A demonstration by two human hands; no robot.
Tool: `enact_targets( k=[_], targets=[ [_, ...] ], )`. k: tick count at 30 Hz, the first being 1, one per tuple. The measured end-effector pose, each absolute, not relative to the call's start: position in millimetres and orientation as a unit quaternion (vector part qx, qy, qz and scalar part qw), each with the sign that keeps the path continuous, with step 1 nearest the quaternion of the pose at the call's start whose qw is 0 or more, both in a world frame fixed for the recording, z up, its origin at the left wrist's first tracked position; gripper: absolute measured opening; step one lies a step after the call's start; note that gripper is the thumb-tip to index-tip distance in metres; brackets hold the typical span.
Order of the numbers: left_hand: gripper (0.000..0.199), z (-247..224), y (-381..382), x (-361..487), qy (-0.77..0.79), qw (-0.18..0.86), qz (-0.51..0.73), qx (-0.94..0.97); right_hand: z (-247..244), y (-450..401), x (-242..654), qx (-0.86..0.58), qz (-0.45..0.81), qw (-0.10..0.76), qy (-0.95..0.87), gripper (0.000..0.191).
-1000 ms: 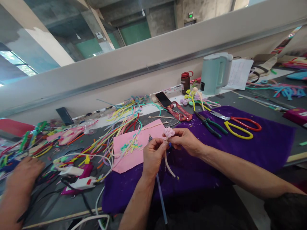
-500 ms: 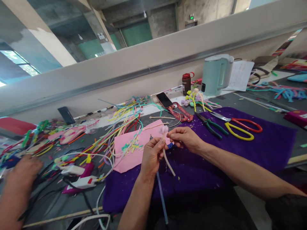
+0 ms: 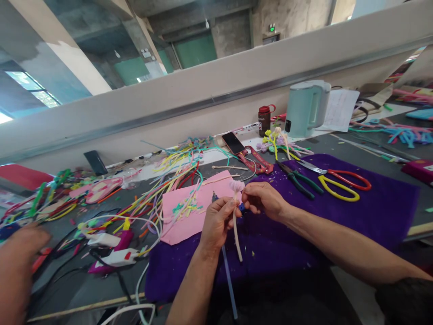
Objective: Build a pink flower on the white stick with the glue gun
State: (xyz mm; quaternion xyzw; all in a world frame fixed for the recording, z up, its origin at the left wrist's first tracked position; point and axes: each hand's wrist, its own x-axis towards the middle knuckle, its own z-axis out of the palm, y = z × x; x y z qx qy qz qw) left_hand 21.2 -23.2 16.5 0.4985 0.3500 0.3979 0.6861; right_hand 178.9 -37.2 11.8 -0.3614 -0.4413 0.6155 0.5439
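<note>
My left hand (image 3: 221,219) pinches the pale stem of a small pipe-cleaner flower (image 3: 237,185) with a fluffy lilac head. The stem's free end hangs below my fingers. My right hand (image 3: 262,197) is closed in a pinch at the right edge of the flower head; its exact hold is partly hidden. Behind and below my left hand lies what looks like a glue gun, its nozzle (image 3: 214,197) and a translucent stick (image 3: 229,282) showing. Under my hands are a pink sheet (image 3: 176,201) with short cut pieces and a purple cloth (image 3: 284,243).
Dark green pliers (image 3: 304,183) and scissors (image 3: 341,178) with red and yellow handles lie to the right. A phone (image 3: 233,143), bottle (image 3: 264,121) and kettle (image 3: 306,108) stand farther back. Left are pipe cleaners (image 3: 169,174), cables and another person's blurred hand (image 3: 25,246).
The flower head has tipped more upright and its stem hangs straighter. My right hand has shifted slightly right. The other person's hand has moved left and down, and the view has shifted a little.
</note>
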Motion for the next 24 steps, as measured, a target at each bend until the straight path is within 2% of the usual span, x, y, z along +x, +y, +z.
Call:
enact_targets(
  k=[2, 6, 13, 19, 24],
  targets=[
    [0.018, 15.7, -23.4, 21.6, 0.349, 0.682, 0.402, 0.502, 10.9, -37.4, 178.3, -0.364, 0.606, 0.549, -0.445, 0.029],
    [0.019, 14.3, -23.8, 23.0, 0.349, 0.672, 0.406, 0.512, 9.1, -37.6, 175.9, -0.346, 0.598, 0.566, -0.451, 0.020],
    [0.023, 12.0, -23.8, 25.6, 0.359, 0.656, 0.394, 0.535, 7.2, -38.3, 172.5, -0.307, 0.630, 0.574, -0.423, 0.016],
    [0.025, 11.5, -23.8, 27.0, 0.365, 0.635, 0.408, 0.544, 8.0, -37.9, 171.0, -0.317, 0.626, 0.582, -0.411, 0.023],
    [0.024, 11.1, -26.2, 29.4, 0.384, 0.591, 0.407, 0.581, 6.6, -38.7, 169.5, -0.347, 0.589, 0.601, -0.414, 0.020]
  ],
)
